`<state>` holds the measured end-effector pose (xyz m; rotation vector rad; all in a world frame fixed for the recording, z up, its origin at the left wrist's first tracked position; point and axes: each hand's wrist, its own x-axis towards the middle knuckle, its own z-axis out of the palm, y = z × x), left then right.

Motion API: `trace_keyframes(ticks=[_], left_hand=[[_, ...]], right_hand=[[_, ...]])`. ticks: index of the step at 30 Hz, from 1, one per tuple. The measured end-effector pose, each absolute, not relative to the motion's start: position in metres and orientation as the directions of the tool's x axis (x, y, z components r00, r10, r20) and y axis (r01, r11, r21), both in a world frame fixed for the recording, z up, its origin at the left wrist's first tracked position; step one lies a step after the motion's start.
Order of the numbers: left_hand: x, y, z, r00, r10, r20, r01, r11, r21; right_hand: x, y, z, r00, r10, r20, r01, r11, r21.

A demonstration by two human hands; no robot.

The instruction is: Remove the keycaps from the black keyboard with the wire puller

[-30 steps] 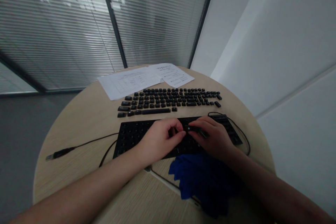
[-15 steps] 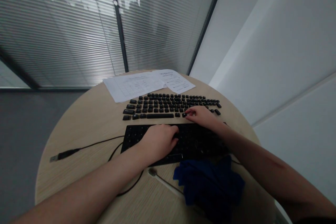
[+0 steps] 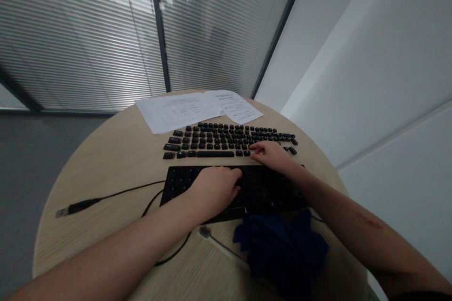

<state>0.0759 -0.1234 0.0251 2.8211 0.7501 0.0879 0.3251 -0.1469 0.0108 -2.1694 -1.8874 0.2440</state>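
My left hand [image 3: 216,189] rests over the black keyboard base [image 3: 257,186], its fingers curled down and anything in them hidden. Beyond the base, several black keycaps lie in rows on the table. My right hand [image 3: 271,155] is at the nearest row, thumb and forefinger slightly apart, just right of a small keycap [image 3: 246,153]. Nothing shows between those fingertips. In the same row lies the long space bar keycap [image 3: 215,154]. The right forearm crosses over the right end of the base.
A blue cloth [image 3: 282,249] lies crumpled in front of the base, beside a toothbrush [image 3: 222,246]. To the left is a cable with a USB plug [image 3: 79,206]. Printed sheets [image 3: 180,112] lie at the far edge of the round table [image 3: 92,164]. A white wall stands on the right.
The right thumb and forefinger, which were at the small keycap, now sit slightly right of it. The left hand stays in nearly the same place. The view has shifted a little.
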Motion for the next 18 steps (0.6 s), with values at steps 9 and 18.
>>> trace_keyframes(ticks=[9, 18], left_hand=[[0.077, -0.122, 0.024, 0.869, 0.495, -0.011, 0.483, -0.843, 0.237], [0.077, -0.121, 0.023, 0.863, 0.505, -0.015, 0.492, -0.833, 0.253]], right_hand=[[0.34, -0.24, 0.035, 0.384, 0.848, 0.367, 0.615, 0.062, -0.786], [0.334, -0.281, 0.033, 0.069, 0.996, 0.048, 0.36, 0.02, -0.933]])
